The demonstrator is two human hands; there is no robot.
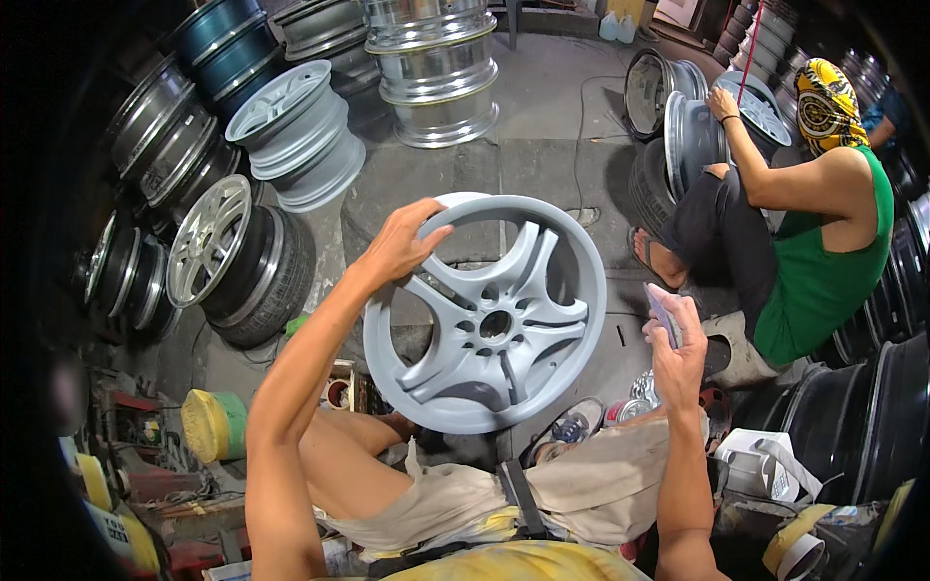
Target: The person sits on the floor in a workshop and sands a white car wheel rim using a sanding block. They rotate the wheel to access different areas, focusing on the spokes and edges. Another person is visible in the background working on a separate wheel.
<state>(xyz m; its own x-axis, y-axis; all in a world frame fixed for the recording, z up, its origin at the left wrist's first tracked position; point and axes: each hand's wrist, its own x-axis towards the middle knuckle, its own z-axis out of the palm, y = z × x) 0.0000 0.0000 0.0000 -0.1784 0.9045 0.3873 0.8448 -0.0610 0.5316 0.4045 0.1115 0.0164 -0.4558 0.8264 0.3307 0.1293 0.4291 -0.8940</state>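
Observation:
A grey alloy wheel rim (pixel 494 327) with a five-spoke face stands before me, its face tilted up toward me. My left hand (pixel 402 240) grips its upper left edge, the thumb resting on the face side. To the right of the rim and apart from it, my right hand (pixel 678 334) is raised. Between its thumb and fingers it pinches a thin, flat, purplish piece of sandpaper (pixel 662 315). The rim hides part of the floor and whatever it rests on.
Stacked wheel rims (pixel 436 77) stand at the back and left, one with a tyre (pixel 266 290). At right a person in a green top (pixel 833 252) sits working on another rim. A yellow-green tub (pixel 213 424) is at left; tin cans (pixel 628 411) lie near my shoe (pixel 573 426).

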